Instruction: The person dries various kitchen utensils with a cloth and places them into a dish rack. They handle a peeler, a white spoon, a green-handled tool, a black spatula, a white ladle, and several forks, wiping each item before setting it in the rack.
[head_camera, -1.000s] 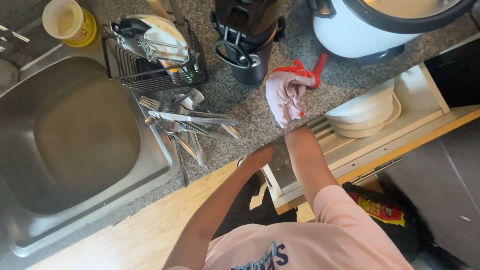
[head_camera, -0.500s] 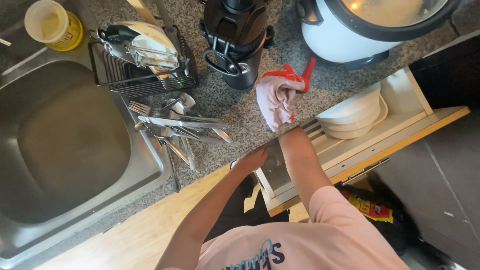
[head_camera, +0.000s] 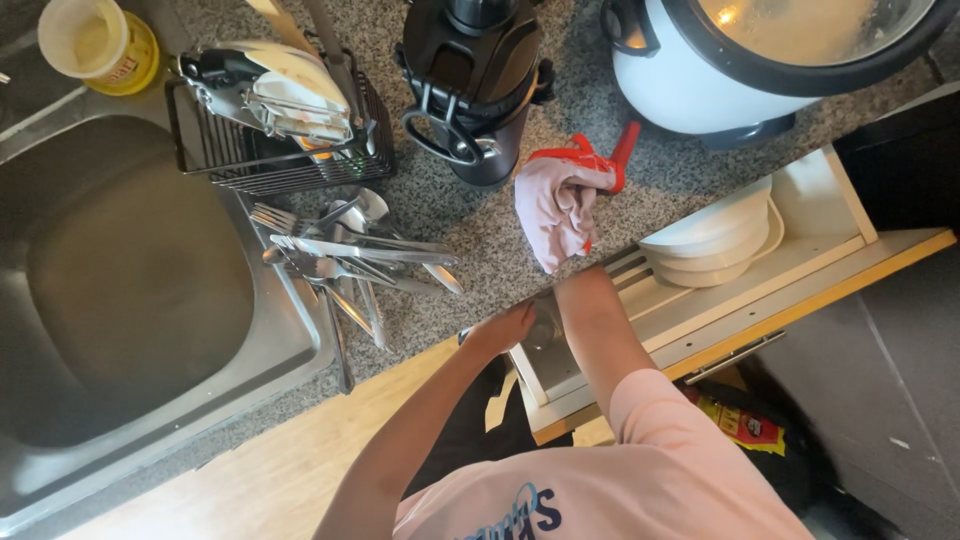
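Note:
My left hand (head_camera: 503, 327) rests at the counter's front edge, at the left corner of an open white drawer (head_camera: 700, 300). Its fingers curl beside a small round metal thing (head_camera: 545, 326); whether they grip it is unclear. My right forearm (head_camera: 600, 335) reaches across the drawer and ends under the counter edge, so my right hand is hidden. Just above that spot a pink cloth (head_camera: 555, 205) lies on the speckled counter, on top of a red tool (head_camera: 590, 158). A stack of white bowls (head_camera: 715, 238) sits in the drawer.
Loose forks and knives (head_camera: 350, 255) lie beside the steel sink (head_camera: 120, 290). Behind them stand a wire rack with dishes (head_camera: 285, 110), a black appliance (head_camera: 475, 75), a white rice cooker (head_camera: 760, 60) and a yellow tub (head_camera: 100, 45). The floor below is wood.
The view has shifted a little. My left hand has closed in on the drawer's left corner. My right forearm stays in the drawer.

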